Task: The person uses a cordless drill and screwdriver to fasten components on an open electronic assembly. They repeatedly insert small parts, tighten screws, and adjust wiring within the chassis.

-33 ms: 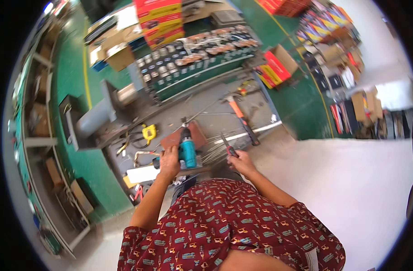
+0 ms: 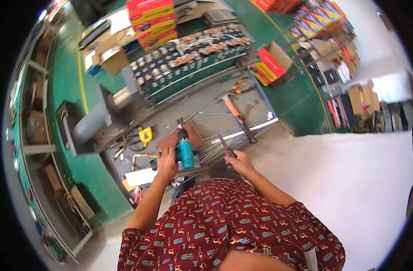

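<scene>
A teal and black cordless drill (image 2: 185,153) lies on the near part of the grey bench, chuck pointing away. My left hand (image 2: 167,163) is closed round its handle, with a dark end, seemingly the battery, showing to the left of the hand. To the right, my right hand (image 2: 239,161) grips a hand tool (image 2: 226,147) with a red-and-black handle and a narrow dark tip pointing away; its exact kind is unclear. Beneath the drill's front is a reddish-brown plate (image 2: 195,134). Several thin metal rods (image 2: 210,151) lie between the drill and the hand tool.
A hammer (image 2: 235,116) with an orange-and-black handle lies on the right, and a yellow tape measure (image 2: 145,135) on the left. Behind stands a long green rack (image 2: 193,74) topped with rows of metal parts. A grey cylindrical fixture (image 2: 94,123) juts out left. Red-and-yellow boxes (image 2: 152,27) are stacked beyond.
The view has shifted slightly, so the bench and the things on it sit a little further left. Both hands keep their holds, and the drill stays on the bench.
</scene>
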Available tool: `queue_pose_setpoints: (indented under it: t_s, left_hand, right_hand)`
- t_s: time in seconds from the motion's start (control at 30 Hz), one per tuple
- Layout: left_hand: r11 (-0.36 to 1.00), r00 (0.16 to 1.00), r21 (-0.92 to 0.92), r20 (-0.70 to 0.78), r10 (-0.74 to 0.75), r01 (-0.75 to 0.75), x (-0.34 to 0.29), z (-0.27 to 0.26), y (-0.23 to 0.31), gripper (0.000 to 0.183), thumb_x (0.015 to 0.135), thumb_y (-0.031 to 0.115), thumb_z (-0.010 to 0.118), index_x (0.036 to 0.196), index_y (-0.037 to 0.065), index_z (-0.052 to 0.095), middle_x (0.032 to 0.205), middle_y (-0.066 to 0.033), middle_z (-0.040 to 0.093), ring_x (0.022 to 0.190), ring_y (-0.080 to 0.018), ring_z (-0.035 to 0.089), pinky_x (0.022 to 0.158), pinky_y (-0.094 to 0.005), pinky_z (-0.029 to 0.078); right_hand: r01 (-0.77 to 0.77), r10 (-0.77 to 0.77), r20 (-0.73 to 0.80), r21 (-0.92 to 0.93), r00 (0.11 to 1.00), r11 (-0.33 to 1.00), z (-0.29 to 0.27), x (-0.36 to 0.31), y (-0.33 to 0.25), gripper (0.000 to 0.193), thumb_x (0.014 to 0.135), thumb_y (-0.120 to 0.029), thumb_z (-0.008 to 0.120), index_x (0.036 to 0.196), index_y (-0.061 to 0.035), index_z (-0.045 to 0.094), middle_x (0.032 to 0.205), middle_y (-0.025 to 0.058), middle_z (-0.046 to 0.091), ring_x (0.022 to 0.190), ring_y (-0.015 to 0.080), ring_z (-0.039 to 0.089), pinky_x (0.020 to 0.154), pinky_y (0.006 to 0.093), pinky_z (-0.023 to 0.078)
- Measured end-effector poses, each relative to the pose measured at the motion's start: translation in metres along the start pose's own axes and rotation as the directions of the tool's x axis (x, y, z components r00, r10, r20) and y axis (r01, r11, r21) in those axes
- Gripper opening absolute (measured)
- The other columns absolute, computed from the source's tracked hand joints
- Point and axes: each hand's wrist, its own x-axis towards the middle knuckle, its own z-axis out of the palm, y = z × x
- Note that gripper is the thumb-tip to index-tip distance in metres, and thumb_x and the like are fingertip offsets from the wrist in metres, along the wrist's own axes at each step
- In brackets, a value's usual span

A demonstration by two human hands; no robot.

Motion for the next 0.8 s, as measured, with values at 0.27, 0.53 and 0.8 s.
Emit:
queue_pose_setpoints:
  t_s: [0.27,0.53,0.8]
  left_hand:
    - [0.994,0.994,-0.017,0.009,0.111,-0.111,0.017,-0.017,0.03,0.073,0.07,0.003,0.075,0.138,0.007,0.051,0.126,-0.0195,0.062,0.122,-0.039,0.058,0.105,-0.0509,0.04]
    - [0.999,1.0,-0.027,-0.002,-0.018,0.018,0.05,0.007,0.115,0.073,0.069,0.008,0.079,0.137,0.009,0.051,0.122,-0.0159,0.064,0.119,-0.0367,0.059,0.106,-0.0507,0.039]
    - [0.942,0.939,0.026,-0.096,-0.33,0.334,0.062,0.07,0.24,0.071,0.069,0.009,0.076,0.136,0.009,0.052,0.123,-0.0174,0.063,0.122,-0.037,0.057,0.107,-0.0518,0.038]
  right_hand:
    - [-0.014,0.025,-0.11,0.096,0.994,0.995,-0.049,-0.002,0.002,0.018,0.094,-0.019,0.069,0.098,-0.0016,0.066,0.08,0.0013,0.063,0.07,0.0101,0.06,0.063,0.0283,0.052]
    - [-0.014,0.016,-0.012,0.18,1.0,0.984,-0.168,0.09,-0.012,0.019,0.095,-0.02,0.069,0.102,-0.0022,0.067,0.088,0.0025,0.066,0.08,0.0113,0.064,0.067,0.0287,0.056]
    - [0.066,-0.076,0.165,0.062,0.983,0.996,-0.316,0.233,-0.066,0.018,0.094,-0.016,0.069,0.104,-0.0007,0.068,0.09,0.0063,0.069,0.077,0.0145,0.069,0.063,0.0303,0.06]
